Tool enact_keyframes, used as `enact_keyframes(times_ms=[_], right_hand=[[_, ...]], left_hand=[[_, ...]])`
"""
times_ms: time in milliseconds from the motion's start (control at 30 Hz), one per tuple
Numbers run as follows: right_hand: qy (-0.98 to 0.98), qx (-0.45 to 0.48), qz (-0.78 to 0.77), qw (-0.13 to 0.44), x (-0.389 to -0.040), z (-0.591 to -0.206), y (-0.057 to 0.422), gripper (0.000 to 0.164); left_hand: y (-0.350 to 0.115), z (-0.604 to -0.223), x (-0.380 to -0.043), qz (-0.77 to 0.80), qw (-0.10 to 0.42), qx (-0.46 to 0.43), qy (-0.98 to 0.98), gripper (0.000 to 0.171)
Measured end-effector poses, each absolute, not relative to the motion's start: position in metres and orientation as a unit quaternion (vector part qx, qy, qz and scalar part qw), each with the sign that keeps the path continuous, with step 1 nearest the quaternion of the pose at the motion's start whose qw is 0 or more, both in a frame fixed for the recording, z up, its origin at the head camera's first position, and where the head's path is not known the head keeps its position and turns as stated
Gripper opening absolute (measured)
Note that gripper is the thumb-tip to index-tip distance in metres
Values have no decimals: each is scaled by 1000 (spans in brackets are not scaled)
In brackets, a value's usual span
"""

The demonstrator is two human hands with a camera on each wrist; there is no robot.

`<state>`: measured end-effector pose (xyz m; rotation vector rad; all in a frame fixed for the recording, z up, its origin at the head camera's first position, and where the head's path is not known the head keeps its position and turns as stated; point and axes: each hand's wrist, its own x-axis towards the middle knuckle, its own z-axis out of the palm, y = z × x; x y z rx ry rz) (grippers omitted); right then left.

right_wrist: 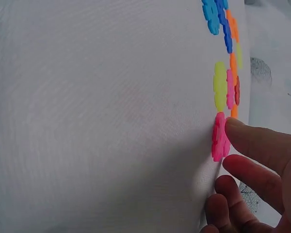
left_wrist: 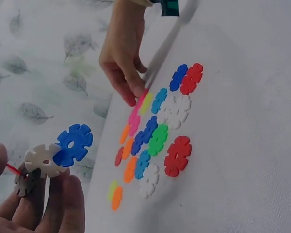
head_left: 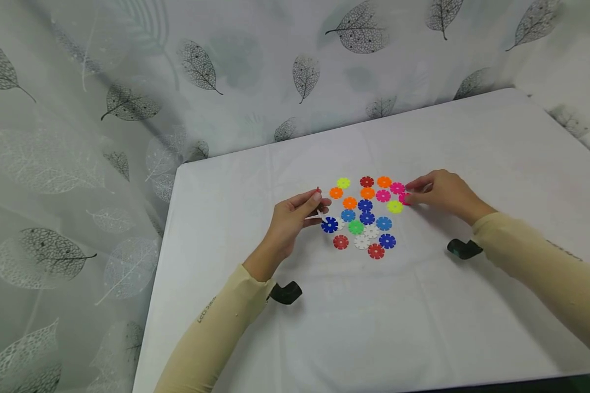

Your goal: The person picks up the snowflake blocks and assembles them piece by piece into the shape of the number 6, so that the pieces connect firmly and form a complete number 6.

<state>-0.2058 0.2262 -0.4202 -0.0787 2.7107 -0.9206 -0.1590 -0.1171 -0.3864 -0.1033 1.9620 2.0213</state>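
My left hand point(head_left: 295, 215) pinches a chain of notched plastic snowflake discs above the table. The chain has a blue disc point(left_wrist: 79, 141) at its outer end, joined to a white disc point(left_wrist: 38, 160). A grey-looking disc point(left_wrist: 23, 185) and a thin red disc point(left_wrist: 13, 168), seen edge-on, sit by the thumb. On the right, my right hand point(head_left: 447, 194) has thumb and index finger at opposite edges of a pink disc point(right_wrist: 217, 138), low at the tabletop. Another pink disc point(head_left: 397, 188) lies right beside it, and a yellow disc point(head_left: 395, 207) is close by.
Between the hands, several loose discs lie flat on the white table point(head_left: 373, 316), among them a green disc point(head_left: 356, 227), a red disc point(head_left: 341, 242) and an orange disc point(head_left: 349, 203). A leaf-patterned curtain point(head_left: 255, 71) hangs behind the table. Dark wrist mounts point(head_left: 286, 293) project below both sleeves.
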Motion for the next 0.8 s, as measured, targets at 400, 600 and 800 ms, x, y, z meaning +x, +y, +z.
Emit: enact_keyframes(times_ms=[400, 600, 800], right_hand=[[941, -49, -307, 135, -205, -418, 223, 44], [936, -68, -325, 114, -203, -407, 215, 30], [902, -102, -405, 112, -200, -386, 185, 30]], left_hand=[[-121, -387, -158, 745, 162, -28, 646, 35], [-120, -386, -157, 751, 178, -13, 635, 35], [-118, -387, -156, 754, 191, 12, 628, 34]])
